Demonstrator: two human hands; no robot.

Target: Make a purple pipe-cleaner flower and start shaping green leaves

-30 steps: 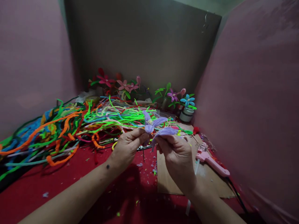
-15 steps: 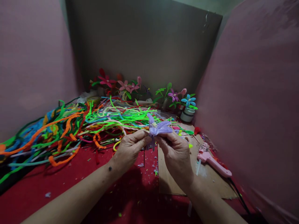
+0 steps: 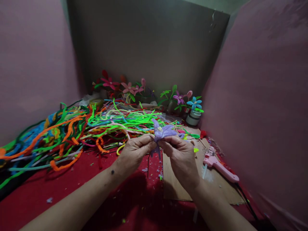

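A lilac pipe-cleaner flower (image 3: 162,130) with a pale beaded centre is held up between both my hands above the red cloth (image 3: 72,186). My left hand (image 3: 134,150) pinches its base from the left, fingers closed. My right hand (image 3: 179,154) grips it from the right, thumb and fingers pressed on a petal. A thin dark stem hangs down below the flower between my hands.
A large heap of coloured pipe cleaners (image 3: 72,128) covers the left and middle. A pink glue gun (image 3: 220,168) lies on a brown cardboard sheet (image 3: 178,189) to the right. Finished flowers (image 3: 130,88) and a small potted blue flower (image 3: 193,110) stand at the back. Pink walls close both sides.
The loose lilac petal in my right hand has been brought in against the flower. Both hands have drawn closer together and the flower has shifted slightly right.
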